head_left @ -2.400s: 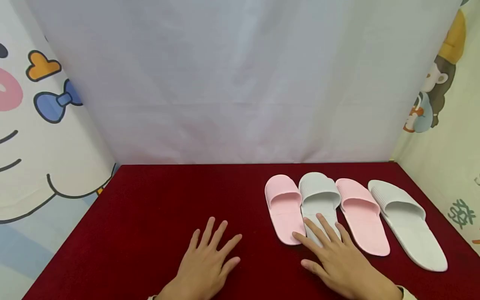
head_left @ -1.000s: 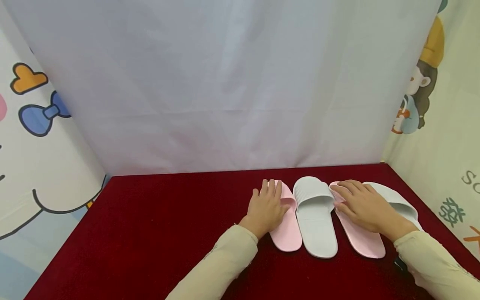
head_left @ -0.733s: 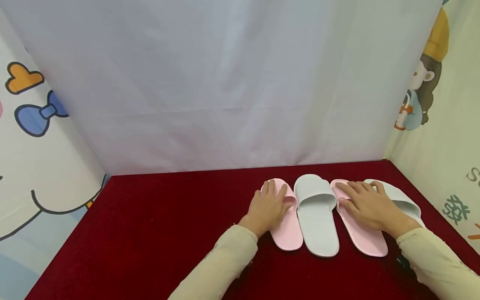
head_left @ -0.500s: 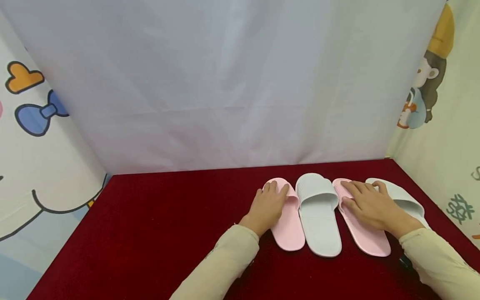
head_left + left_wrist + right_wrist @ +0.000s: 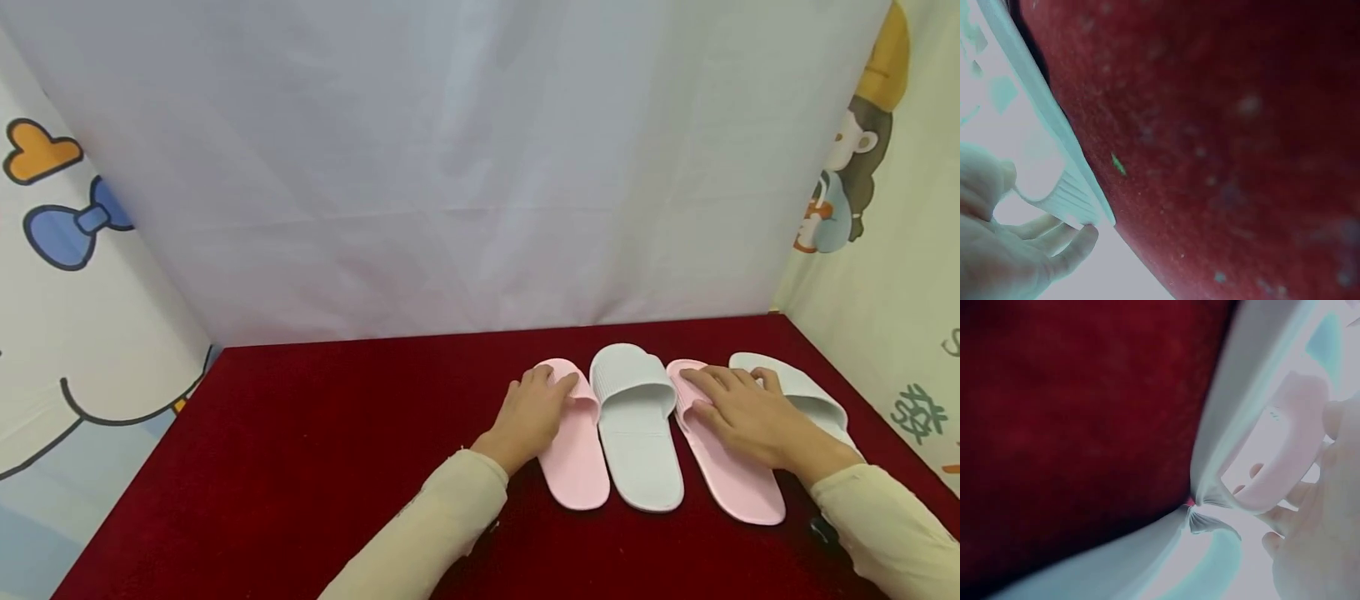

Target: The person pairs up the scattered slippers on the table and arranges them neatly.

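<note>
Four slide slippers lie in a row on the dark red table [image 5: 300, 467]. My left hand [image 5: 528, 414] grips the strap area of the leftmost pink slipper [image 5: 576, 475], its thumb near the strap's right side; in the left wrist view the fingers [image 5: 1072, 253] curl about the toe end. My right hand [image 5: 753, 419] holds the other pink slipper [image 5: 738, 487] by its strap, fingers bent over it. Between them lies a larger white slipper [image 5: 643, 467], untouched. The second white slipper [image 5: 810, 400] is at the far right, partly hidden beneath my right hand and forearm.
A white curtain [image 5: 420, 208] closes off the table's back edge. Printed cloth walls stand at the left [image 5: 82, 317] and right [image 5: 900, 292]. A small dark object [image 5: 822, 530] shows beside the right sleeve.
Both hands, flat near the front earlier, have reached forward onto the two pink slippers and curled on their straps. Lately both pink slippers have slid slightly toward me; the white ones stay put.
</note>
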The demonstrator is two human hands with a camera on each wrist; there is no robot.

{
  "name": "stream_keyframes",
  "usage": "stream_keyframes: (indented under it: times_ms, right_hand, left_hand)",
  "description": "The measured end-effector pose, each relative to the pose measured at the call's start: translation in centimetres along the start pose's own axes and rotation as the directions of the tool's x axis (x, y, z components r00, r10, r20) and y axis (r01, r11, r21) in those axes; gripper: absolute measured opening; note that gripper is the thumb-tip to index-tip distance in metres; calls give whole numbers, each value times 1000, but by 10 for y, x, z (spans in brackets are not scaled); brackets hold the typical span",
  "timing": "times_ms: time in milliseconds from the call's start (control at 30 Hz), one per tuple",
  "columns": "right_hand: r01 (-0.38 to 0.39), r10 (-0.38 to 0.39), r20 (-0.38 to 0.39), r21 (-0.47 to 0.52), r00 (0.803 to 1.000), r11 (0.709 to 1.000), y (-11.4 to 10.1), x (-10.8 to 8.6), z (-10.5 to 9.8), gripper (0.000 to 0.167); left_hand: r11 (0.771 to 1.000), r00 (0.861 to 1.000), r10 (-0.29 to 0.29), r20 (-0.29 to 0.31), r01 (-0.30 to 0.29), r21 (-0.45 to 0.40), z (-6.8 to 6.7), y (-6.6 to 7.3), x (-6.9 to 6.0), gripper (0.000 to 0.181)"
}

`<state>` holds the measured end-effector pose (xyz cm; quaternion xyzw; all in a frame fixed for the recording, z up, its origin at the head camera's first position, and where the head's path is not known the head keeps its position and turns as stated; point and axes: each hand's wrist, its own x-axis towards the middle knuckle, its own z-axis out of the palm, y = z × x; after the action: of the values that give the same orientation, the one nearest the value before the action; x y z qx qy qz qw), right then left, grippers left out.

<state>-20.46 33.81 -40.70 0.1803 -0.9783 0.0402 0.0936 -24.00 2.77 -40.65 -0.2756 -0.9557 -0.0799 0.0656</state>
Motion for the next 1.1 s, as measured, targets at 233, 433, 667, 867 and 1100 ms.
stream_keyframes:
  times_ms: [233,433,667,867,1100]
  right_hand:
    - [9,-9,-7,-1,1000,1000,-7,-14,-2,47]
    - [6,-6,-10,2,1000,1000,-11,-27,-3,48]
    - [52,-52,-62,-11,997,999,-18,-34,-2,47]
    - [47,-46,-51,12,998,999,-20,-43,-3,46]
    - [74,-71,-68,39,995,997,-13,-47,-2,44]
  left_hand:
    - [999,999,48,9,-48,-16,-6,2,-17,40]
    - [996,996,91,9,-91,-15,-6,3,-30,41]
    - [986,992,127,-24,-124,114,-10,3,-46,37]
    - [977,986,164,-38,-157,146,-8,2,-55,38]
    - [982,988,157,-5,-155,108,-8,0,-57,42]
